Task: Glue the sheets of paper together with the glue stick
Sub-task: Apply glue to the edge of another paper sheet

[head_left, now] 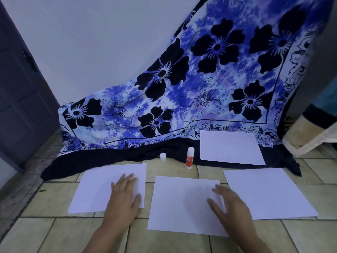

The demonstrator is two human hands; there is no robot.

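Several white sheets lie on the tiled floor. My left hand (124, 196) rests flat, fingers spread, on the right part of the left sheet (96, 189). My right hand (229, 205) lies flat with fingers apart on the right side of the middle sheet (180, 203). A third sheet (269, 192) lies to the right, and a fourth sheet (229, 147) lies farther back on the cloth's dark hem. The glue stick (189, 157), red and white, stands upright and uncapped between the sheets at the back. Its white cap (163, 156) sits to its left.
A blue floral cloth (209, 79) drapes down the white wall onto the floor. A dark door (21, 88) stands at the left. A beige padded object (310, 132) sits at the right. The floor tiles (54, 232) are yellowish.
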